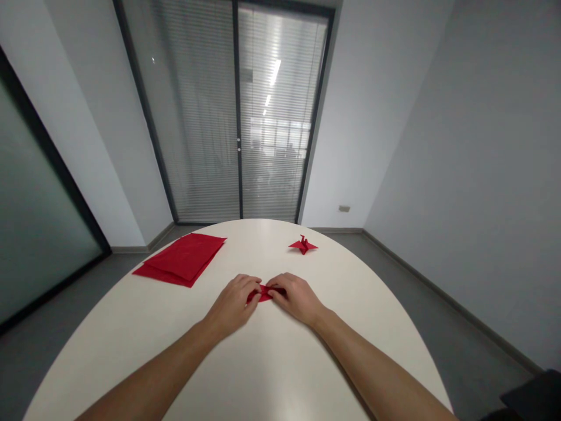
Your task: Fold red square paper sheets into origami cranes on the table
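A small piece of folded red paper [265, 293] lies low over the middle of the table, between my two hands. My left hand [236, 299] pinches its left end, with the thumb at the near side and the fingers curled over the top. On the right end, my right hand [298, 295] closes in the same way, thumb towards me. Much of the paper is hidden beneath my fingers, so its full shape cannot be made out. Beyond my right hand stands a finished red paper crane [303, 245] with its wings spread.
Several red paper sheets [184, 257] lie in a loose stack at the table's left. The round white table [263, 374] has a curved edge all round. Behind it are a glass partition with blinds [201, 117] and white walls. A dark object [532, 397] shows at the lower right.
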A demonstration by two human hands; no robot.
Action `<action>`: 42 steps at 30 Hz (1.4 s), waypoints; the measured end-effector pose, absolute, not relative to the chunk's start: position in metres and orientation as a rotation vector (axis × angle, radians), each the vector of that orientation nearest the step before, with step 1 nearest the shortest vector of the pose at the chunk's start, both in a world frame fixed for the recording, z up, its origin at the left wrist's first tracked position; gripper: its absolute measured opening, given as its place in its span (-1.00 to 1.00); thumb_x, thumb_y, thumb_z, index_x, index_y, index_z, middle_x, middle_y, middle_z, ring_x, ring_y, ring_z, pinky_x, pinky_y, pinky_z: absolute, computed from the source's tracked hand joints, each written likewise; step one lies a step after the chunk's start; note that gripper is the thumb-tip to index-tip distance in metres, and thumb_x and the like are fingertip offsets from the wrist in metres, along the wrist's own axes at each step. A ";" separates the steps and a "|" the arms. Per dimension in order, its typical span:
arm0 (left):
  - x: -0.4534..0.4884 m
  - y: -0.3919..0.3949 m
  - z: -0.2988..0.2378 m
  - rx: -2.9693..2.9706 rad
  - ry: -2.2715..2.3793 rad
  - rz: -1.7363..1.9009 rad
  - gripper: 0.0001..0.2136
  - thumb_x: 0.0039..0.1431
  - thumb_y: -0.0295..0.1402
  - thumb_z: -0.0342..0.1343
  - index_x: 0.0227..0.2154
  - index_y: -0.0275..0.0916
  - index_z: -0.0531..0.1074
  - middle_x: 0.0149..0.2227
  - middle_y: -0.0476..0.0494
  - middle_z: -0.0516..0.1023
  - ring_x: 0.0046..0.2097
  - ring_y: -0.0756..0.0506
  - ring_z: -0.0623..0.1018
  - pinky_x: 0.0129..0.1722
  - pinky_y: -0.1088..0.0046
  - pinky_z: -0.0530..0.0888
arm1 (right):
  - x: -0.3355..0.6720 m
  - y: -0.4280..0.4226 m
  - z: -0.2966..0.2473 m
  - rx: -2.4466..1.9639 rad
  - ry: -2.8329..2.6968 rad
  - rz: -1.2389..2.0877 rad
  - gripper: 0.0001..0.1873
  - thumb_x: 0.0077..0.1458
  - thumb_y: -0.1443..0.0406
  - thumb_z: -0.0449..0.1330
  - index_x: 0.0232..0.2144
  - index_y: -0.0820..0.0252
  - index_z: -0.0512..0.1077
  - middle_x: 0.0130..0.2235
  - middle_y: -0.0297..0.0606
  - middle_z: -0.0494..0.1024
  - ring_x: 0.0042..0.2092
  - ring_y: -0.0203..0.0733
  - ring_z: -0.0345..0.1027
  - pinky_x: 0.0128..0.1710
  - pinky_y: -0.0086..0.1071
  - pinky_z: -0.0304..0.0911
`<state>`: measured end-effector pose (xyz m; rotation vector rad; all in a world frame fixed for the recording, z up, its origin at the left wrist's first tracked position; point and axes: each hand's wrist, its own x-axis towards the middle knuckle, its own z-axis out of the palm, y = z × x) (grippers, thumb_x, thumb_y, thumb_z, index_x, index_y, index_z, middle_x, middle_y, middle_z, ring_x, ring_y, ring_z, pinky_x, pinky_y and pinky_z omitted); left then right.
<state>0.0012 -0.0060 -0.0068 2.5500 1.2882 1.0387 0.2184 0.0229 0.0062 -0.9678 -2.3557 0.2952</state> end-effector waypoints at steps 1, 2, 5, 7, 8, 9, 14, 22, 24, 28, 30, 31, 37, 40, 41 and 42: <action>0.001 -0.006 -0.005 2.552 1.288 1.032 -0.88 0.25 -0.51 0.07 -0.25 -0.16 0.45 -0.09 -0.11 0.56 -0.01 -0.16 0.48 0.03 0.20 0.43 | 0.218 0.023 0.006 -0.972 -2.351 0.293 -0.84 0.23 0.33 0.22 -0.13 0.06 0.52 -0.17 -0.30 0.63 -0.13 -0.16 0.47 -0.09 -0.31 0.31; 0.002 -0.007 -0.004 2.553 1.288 1.027 -0.88 0.25 -0.52 0.07 -0.26 -0.17 0.44 -0.12 -0.11 0.56 -0.03 -0.16 0.48 0.01 0.20 0.43 | 0.218 0.023 0.006 -0.975 -2.348 0.292 -0.83 0.23 0.33 0.23 -0.12 0.07 0.51 -0.17 -0.29 0.63 -0.14 -0.16 0.47 -0.10 -0.31 0.31; 0.003 -0.008 0.000 2.560 1.295 1.022 -0.88 0.23 -0.53 0.07 -0.27 -0.18 0.41 -0.18 -0.10 0.55 -0.09 -0.15 0.48 -0.05 0.23 0.43 | 0.219 0.022 0.006 -0.975 -2.343 0.291 -0.80 0.22 0.34 0.23 -0.09 0.10 0.50 -0.17 -0.27 0.62 -0.15 -0.16 0.47 -0.11 -0.32 0.32; 0.004 -0.009 0.001 2.566 1.307 1.017 -0.88 0.22 -0.54 0.07 -0.26 -0.18 0.40 -0.20 -0.09 0.54 -0.12 -0.15 0.49 -0.08 0.25 0.42 | 0.219 0.022 0.006 -0.960 -2.354 0.288 -0.77 0.22 0.35 0.21 -0.07 0.09 0.50 -0.17 -0.26 0.62 -0.15 -0.17 0.47 -0.11 -0.33 0.32; 0.004 -0.010 0.002 2.568 1.315 1.012 -0.87 0.22 -0.54 0.07 -0.26 -0.18 0.40 -0.21 -0.08 0.54 -0.13 -0.15 0.49 -0.09 0.26 0.42 | 0.219 0.022 0.006 -0.949 -2.365 0.286 -0.77 0.22 0.36 0.20 -0.07 0.09 0.51 -0.18 -0.27 0.61 -0.15 -0.17 0.47 -0.12 -0.33 0.32; 0.004 -0.010 0.002 2.570 1.323 1.007 -0.86 0.22 -0.55 0.07 -0.25 -0.18 0.40 -0.22 -0.08 0.54 -0.15 -0.15 0.49 -0.11 0.27 0.42 | 0.219 0.022 0.006 -0.935 -2.379 0.283 -0.76 0.22 0.37 0.20 -0.07 0.08 0.52 -0.18 -0.27 0.61 -0.15 -0.18 0.47 -0.12 -0.34 0.32; 0.005 -0.013 0.006 2.582 1.337 0.995 -0.87 0.22 -0.54 0.07 -0.24 -0.18 0.39 -0.24 -0.09 0.53 -0.17 -0.15 0.48 -0.14 0.30 0.41 | 0.220 0.022 0.006 -0.905 -2.408 0.274 -0.75 0.19 0.42 0.20 -0.14 0.06 0.56 -0.20 -0.28 0.60 -0.15 -0.18 0.45 -0.11 -0.34 0.32; 0.002 -0.011 0.004 2.629 1.379 0.955 -0.91 0.16 -0.47 0.19 -0.30 -0.16 0.41 -0.24 -0.07 0.55 -0.18 -0.14 0.49 -0.17 0.32 0.42 | 0.221 0.021 0.009 -0.948 -2.384 0.289 -0.76 0.18 0.43 0.19 -0.15 0.09 0.56 -0.20 -0.27 0.61 -0.15 -0.16 0.44 -0.11 -0.33 0.31; 0.002 -0.010 0.003 2.627 1.389 0.952 -0.93 0.19 -0.47 0.17 -0.32 -0.16 0.43 -0.24 -0.07 0.56 -0.17 -0.13 0.51 -0.15 0.32 0.42 | 0.221 0.021 0.011 -0.956 -2.388 0.291 -0.78 0.19 0.43 0.19 -0.16 0.09 0.56 -0.21 -0.27 0.61 -0.15 -0.16 0.44 -0.11 -0.33 0.31; 0.002 -0.010 0.005 2.612 1.453 0.958 -0.94 0.24 -0.44 0.14 -0.32 -0.17 0.47 -0.27 -0.06 0.59 -0.19 -0.14 0.53 -0.16 0.31 0.42 | 0.222 0.022 0.012 -0.980 -2.398 0.288 -0.81 0.22 0.40 0.18 -0.18 0.09 0.57 -0.22 -0.26 0.61 -0.15 -0.16 0.43 -0.11 -0.32 0.30; 0.002 -0.011 0.005 2.602 1.485 0.958 -0.94 0.25 -0.44 0.14 -0.30 -0.16 0.49 -0.27 -0.05 0.61 -0.20 -0.13 0.54 -0.17 0.31 0.43 | 0.223 0.023 0.012 -0.996 -2.401 0.288 -0.81 0.24 0.38 0.18 -0.16 0.09 0.57 -0.21 -0.26 0.62 -0.15 -0.16 0.43 -0.11 -0.32 0.30; 0.002 -0.011 0.005 2.595 1.498 0.954 -0.94 0.25 -0.44 0.14 -0.29 -0.16 0.49 -0.26 -0.05 0.61 -0.19 -0.13 0.55 -0.17 0.31 0.43 | 0.224 0.023 0.012 -1.004 -2.402 0.289 -0.81 0.24 0.37 0.18 -0.15 0.09 0.57 -0.20 -0.26 0.62 -0.14 -0.16 0.43 -0.10 -0.31 0.29; 0.000 -0.010 0.001 2.545 1.612 0.962 -0.78 0.21 -0.44 0.16 -0.08 -0.16 0.45 -0.14 -0.10 0.62 -0.14 -0.16 0.57 -0.12 0.29 0.46 | 0.226 0.023 0.012 -1.016 -2.386 0.269 -0.80 0.25 0.39 0.16 -0.15 0.11 0.55 -0.20 -0.25 0.61 -0.14 -0.16 0.43 -0.09 -0.31 0.29; 0.000 -0.010 0.001 2.568 1.560 1.008 -0.75 0.19 -0.47 0.15 -0.06 -0.15 0.43 -0.12 -0.11 0.61 -0.11 -0.16 0.56 -0.11 0.29 0.46 | 0.226 0.023 0.012 -1.007 -2.358 0.232 -0.81 0.20 0.42 0.18 -0.18 0.13 0.55 -0.23 -0.24 0.60 -0.16 -0.15 0.41 -0.13 -0.30 0.29; -0.001 -0.010 0.002 2.584 1.525 1.017 -0.78 0.19 -0.48 0.15 -0.10 -0.15 0.44 -0.13 -0.10 0.60 -0.12 -0.16 0.56 -0.12 0.30 0.46 | 0.226 0.023 0.012 -1.003 -2.350 0.217 -0.81 0.18 0.43 0.19 -0.20 0.13 0.55 -0.24 -0.25 0.60 -0.17 -0.15 0.41 -0.14 -0.30 0.29; 0.000 -0.010 0.003 2.596 1.495 1.030 -0.81 0.19 -0.49 0.14 -0.14 -0.14 0.44 -0.16 -0.09 0.60 -0.13 -0.15 0.55 -0.13 0.30 0.46 | 0.225 0.023 0.013 -0.997 -2.341 0.201 -0.81 0.16 0.44 0.20 -0.22 0.12 0.55 -0.25 -0.25 0.60 -0.18 -0.15 0.41 -0.15 -0.30 0.29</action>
